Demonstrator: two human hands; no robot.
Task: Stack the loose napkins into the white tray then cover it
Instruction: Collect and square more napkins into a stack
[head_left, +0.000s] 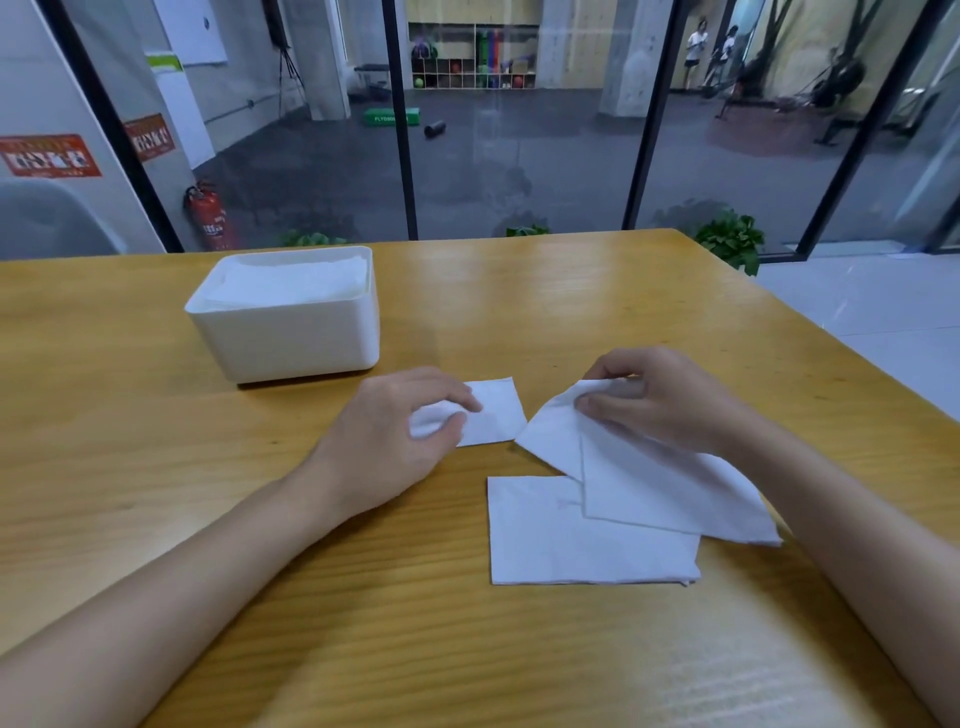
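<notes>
Wood-grain desk (311, 597), yellow-brown, seen from the head view. White tray (291, 338) stands at the far left of the desk, open on top, with a stack of napkins (291, 283) already inside, reaching close to the rim. Left hand (395, 431) rests low on the desk just in front of the tray's near right corner; thumb and forefinger are curled together, pinching the left edge of a small folded napkin (493, 410), which otherwise lies flat on the wood. Right hand (660, 400) is raised slightly, fingers curled, pinching the upper corner of a larger napkin (665, 493); that corner is lifted off the desk, and the sheet slopes down toward the person. Its lower edge lies over the far right part of a third napkin (561, 540), flat and square on the desk, nearest the person. The small and larger napkins sit just beside each other, corners nearly touching. Both forearms bare. Glass wall behind the desk; red fire extinguisher (208, 218) beyond it.
</notes>
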